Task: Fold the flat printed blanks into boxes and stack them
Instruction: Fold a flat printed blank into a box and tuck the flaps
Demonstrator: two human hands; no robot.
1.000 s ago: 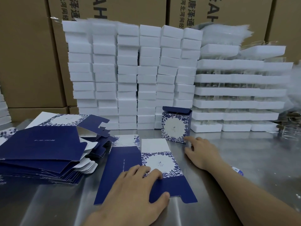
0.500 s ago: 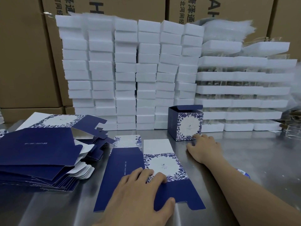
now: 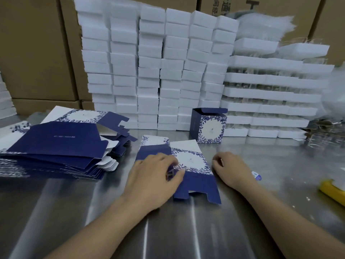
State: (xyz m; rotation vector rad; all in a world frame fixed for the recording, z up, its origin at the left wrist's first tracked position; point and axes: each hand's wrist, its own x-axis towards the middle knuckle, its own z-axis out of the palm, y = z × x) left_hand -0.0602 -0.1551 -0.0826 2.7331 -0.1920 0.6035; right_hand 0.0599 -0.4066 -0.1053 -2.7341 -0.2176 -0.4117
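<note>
Head view: a person's two bare arms reach over a shiny metal surface (image 3: 188,232). A flat blank (image 3: 194,165), dark blue with a white floral panel, lies on the surface between the hands. The left hand (image 3: 155,176) rests on the blank's left part, its fingers and thumb curled and seemingly pinching a raised fold of the card, though this part is blurred. The right hand (image 3: 231,169) lies on the surface just beside the blank's right edge with its fingers bent under; I cannot tell whether it grips the card. Beyond the blank stands one folded box (image 3: 210,128), upright, its top flap open. At the left lies a pile of flat blanks (image 3: 56,146). Behind rise stacked white foam blocks (image 3: 158,71), white trays (image 3: 270,94) and brown cartons (image 3: 37,53). A yellow object (image 3: 332,189) sits at the right edge.
</note>
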